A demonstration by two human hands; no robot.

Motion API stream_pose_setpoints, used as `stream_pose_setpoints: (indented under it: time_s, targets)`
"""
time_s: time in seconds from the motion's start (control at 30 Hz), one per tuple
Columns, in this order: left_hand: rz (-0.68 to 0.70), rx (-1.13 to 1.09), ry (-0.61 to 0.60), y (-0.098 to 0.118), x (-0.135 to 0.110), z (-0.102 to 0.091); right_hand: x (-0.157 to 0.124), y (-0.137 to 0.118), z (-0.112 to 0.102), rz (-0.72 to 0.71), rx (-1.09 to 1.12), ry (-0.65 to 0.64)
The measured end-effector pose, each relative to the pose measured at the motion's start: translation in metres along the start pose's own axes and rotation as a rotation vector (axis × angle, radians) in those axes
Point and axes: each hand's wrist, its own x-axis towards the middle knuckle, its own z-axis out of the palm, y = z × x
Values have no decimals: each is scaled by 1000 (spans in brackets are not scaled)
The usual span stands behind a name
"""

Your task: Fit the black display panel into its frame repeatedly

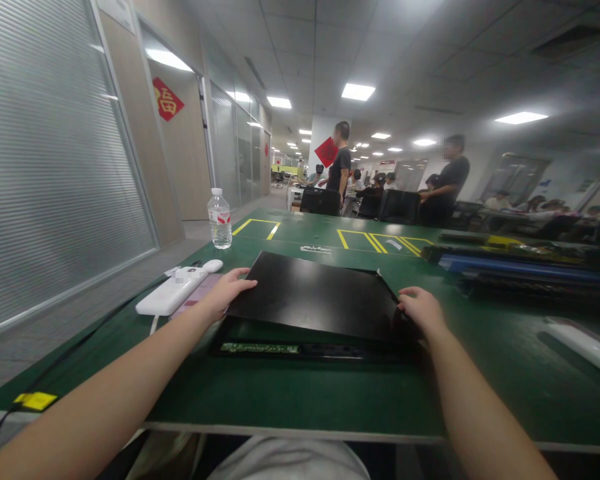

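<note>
A glossy black screen panel [320, 293] is tilted over a black frame [350, 351], its left side raised. My left hand [229, 291] grips the panel's left edge, thumb on top and fingers beneath. At the right edge, my right hand [421, 308] has its fingers closed on the panel's rim; whether they also hold the frame under it I cannot tell. Along the frame's near side a strip of green circuit board [260, 348] shows below the panel. The rest of the frame's inside is hidden by the panel.
Left on the green table [280, 400] are a white power strip [167, 293] and a water bottle [220, 220]. Long blue and black parts [520, 267] lie at the right, with a white bar [585, 347] nearer. Two people stand beyond the table among chairs.
</note>
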Motion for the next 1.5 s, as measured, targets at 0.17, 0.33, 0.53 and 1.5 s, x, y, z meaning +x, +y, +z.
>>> stream_pose_setpoints:
  time_s: [0.17,0.33,0.53,1.5]
  targets:
    - [-3,11,20,0,0,1,-2,-2,-1,0,-7,10]
    - [9,1,18,-1,1,2,0,0,0,-12,-11,8]
    - [25,8,-86,-3,2,0,2,2,1,-24,-33,25]
    - [24,-2,-28,2,-3,5,5,5,4,-62,-111,4]
